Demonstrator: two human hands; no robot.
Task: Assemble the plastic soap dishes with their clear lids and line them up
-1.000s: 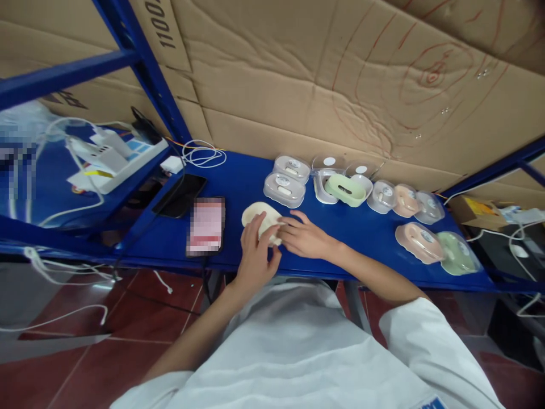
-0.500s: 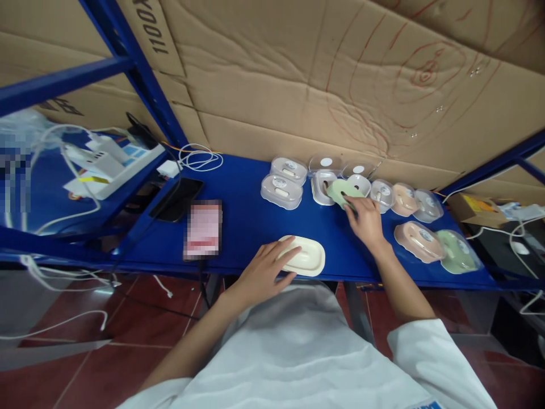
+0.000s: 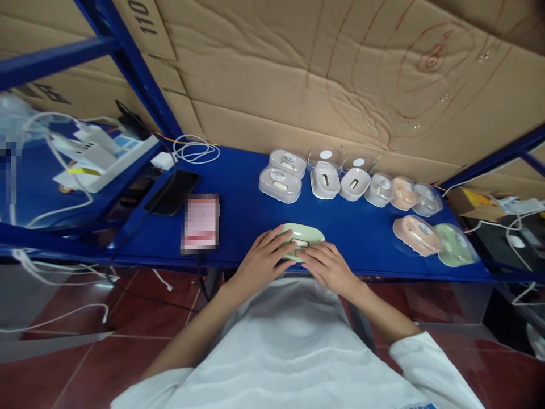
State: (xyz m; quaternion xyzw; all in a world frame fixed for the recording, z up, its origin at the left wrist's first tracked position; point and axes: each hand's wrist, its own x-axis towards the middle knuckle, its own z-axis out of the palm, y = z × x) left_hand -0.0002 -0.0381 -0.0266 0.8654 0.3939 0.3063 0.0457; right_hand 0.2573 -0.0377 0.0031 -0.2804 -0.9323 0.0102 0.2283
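A green oval tray (image 3: 310, 232) with a slot in its middle lies at the front edge of the blue table, where the cream dish was; the dish is hidden from view. My left hand (image 3: 264, 260) rests on the tray's left side with fingers spread. On its right side, my right hand (image 3: 330, 266) touches the tray with its fingers close together, thumb side hidden. Behind stand two uncovered whitish dishes with slots, a left one (image 3: 326, 180) and a right one (image 3: 355, 184). Clear lids (image 3: 324, 158) with round white labels lie behind them.
Lidded whitish boxes (image 3: 280, 184) stand left of the uncovered dishes. To the right are a pink box (image 3: 417, 234) and a green box (image 3: 455, 245). A phone (image 3: 200, 223), dark device (image 3: 172, 193) and white cable (image 3: 196, 149) lie on the left of the blue table (image 3: 238, 187).
My right hand has come back from the rear row with the green tray, which now lies at the front over the cream dish's place. My left hand stays at the front edge.
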